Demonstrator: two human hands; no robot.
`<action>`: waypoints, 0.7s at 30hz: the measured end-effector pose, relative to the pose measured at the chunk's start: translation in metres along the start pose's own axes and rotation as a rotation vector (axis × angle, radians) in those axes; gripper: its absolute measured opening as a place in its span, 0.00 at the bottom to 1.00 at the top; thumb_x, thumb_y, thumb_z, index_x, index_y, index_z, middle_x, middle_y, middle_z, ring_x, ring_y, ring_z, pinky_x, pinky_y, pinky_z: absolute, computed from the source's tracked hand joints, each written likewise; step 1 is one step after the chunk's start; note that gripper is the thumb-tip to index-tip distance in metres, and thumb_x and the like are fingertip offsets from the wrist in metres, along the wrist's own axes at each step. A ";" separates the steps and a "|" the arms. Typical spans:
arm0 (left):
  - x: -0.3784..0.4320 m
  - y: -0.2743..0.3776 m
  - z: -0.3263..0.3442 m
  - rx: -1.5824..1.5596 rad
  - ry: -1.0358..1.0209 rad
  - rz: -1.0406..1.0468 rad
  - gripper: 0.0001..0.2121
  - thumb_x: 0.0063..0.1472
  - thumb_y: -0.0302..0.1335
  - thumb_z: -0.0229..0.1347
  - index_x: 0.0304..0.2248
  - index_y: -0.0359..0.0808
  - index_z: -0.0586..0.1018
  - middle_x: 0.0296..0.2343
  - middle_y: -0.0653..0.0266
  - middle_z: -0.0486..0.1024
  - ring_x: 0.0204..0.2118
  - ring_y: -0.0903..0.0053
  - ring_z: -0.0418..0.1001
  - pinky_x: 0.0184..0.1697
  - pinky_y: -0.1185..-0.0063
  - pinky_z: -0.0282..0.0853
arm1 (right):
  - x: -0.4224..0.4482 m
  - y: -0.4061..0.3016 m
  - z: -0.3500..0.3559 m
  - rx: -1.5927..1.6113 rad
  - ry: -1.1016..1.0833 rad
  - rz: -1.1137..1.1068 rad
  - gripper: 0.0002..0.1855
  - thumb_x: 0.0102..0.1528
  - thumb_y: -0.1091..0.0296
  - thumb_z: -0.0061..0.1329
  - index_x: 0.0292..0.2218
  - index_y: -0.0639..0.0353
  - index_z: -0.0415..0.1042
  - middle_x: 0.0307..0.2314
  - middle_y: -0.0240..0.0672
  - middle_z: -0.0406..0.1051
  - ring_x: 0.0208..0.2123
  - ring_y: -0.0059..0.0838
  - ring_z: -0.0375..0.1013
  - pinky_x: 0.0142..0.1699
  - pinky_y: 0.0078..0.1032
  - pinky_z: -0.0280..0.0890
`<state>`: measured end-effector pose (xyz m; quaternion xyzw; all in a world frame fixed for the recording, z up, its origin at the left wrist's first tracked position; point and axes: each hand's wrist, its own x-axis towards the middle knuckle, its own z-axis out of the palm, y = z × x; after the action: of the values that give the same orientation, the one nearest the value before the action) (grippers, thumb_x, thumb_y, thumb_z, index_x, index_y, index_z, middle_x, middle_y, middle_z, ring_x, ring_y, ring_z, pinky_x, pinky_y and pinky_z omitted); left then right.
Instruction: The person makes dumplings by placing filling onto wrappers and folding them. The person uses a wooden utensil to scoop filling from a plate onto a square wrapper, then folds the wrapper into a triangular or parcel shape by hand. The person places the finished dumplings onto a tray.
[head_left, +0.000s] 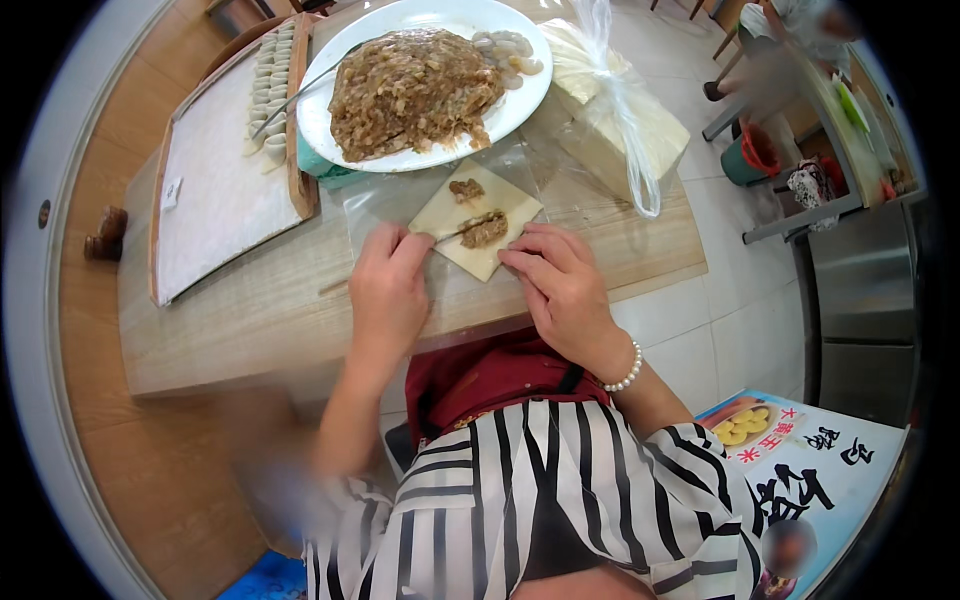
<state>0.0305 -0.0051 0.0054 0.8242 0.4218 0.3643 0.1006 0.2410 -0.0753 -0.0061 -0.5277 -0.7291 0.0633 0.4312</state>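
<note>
Two square wonton wrappers (442, 212) lie overlapping on a clear plastic sheet at the table's near edge. One carries a small lump of minced filling (466, 190), the other a larger lump (486, 231). My left hand (394, 274) holds a thin metal spreading stick (451, 235), its far end at the larger lump. My right hand (551, 274) has its fingertips at the right edge of the nearer wrapper; whether they pinch it cannot be told. Beyond the wrappers, a white oval plate (319, 124) bears a mound of minced filling (412, 94) and peeled shrimp (506, 56).
A wood-framed tray (217, 172) with rows of folded wontons (274, 90) stands at left. A stack of wrappers in a plastic bag (622, 112) lies at right. Another metal stick (300, 94) leans over the plate's left rim. A person (787, 34) sits at far right.
</note>
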 end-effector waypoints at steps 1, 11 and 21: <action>0.006 -0.003 0.002 -0.014 0.008 0.010 0.06 0.56 0.13 0.55 0.32 0.30 0.78 0.28 0.57 0.71 0.29 0.66 0.71 0.31 0.75 0.67 | 0.000 0.000 0.000 -0.002 0.003 -0.002 0.15 0.46 0.84 0.51 0.38 0.62 0.77 0.37 0.38 0.72 0.48 0.43 0.70 0.52 0.38 0.65; 0.003 -0.006 0.001 -0.116 -0.009 -0.059 0.07 0.55 0.12 0.55 0.33 0.31 0.78 0.29 0.57 0.71 0.29 0.66 0.71 0.32 0.76 0.67 | -0.001 0.000 0.000 -0.016 -0.010 -0.009 0.16 0.44 0.83 0.51 0.37 0.62 0.77 0.37 0.37 0.72 0.47 0.42 0.70 0.51 0.37 0.64; 0.010 -0.009 -0.005 -0.238 -0.032 -0.111 0.06 0.56 0.13 0.55 0.33 0.30 0.78 0.29 0.58 0.71 0.30 0.67 0.71 0.33 0.77 0.67 | 0.000 -0.001 -0.002 -0.013 0.004 -0.020 0.15 0.45 0.83 0.51 0.38 0.63 0.77 0.37 0.38 0.72 0.46 0.43 0.69 0.51 0.37 0.64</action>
<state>0.0249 0.0075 0.0100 0.7873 0.4190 0.3926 0.2245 0.2410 -0.0763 -0.0042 -0.5233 -0.7339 0.0531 0.4298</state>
